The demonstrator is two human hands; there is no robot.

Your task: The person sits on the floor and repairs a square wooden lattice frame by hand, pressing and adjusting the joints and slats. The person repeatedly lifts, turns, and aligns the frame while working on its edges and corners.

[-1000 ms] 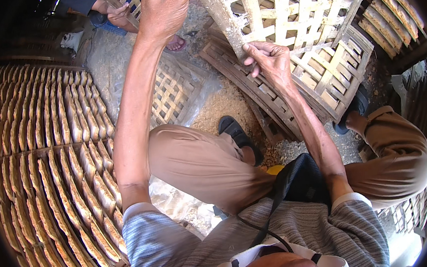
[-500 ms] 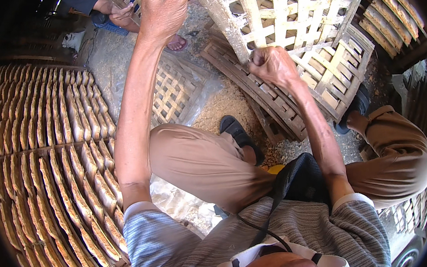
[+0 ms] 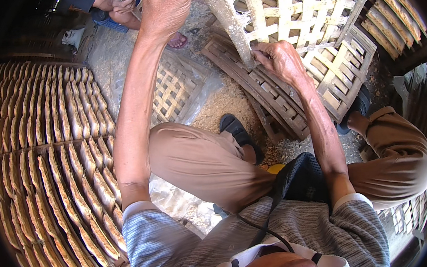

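I sit with both arms stretched forward to a large woven bamboo lattice tray [image 3: 309,10] held upright in front of me. My left hand [image 3: 166,6] grips its upper left edge at the top of the view. My right hand [image 3: 280,60] is closed around the tray's thick pale rim slat lower down; whether a small tool is in that hand cannot be told. Behind the tray a stack of similar lattice trays [image 3: 291,107] leans on the ground.
Racks of standing flat brown slabs [image 3: 50,161] fill the left side. A smaller lattice tray [image 3: 175,91] lies flat on the ground above my left knee. Sawdust covers the ground by my black sandal [image 3: 235,126]. Another person's hands [image 3: 120,5] work at top left.
My right hand has slid slightly down and right along the rim slat. The lattice tray has shifted a little. My left hand keeps its hold.
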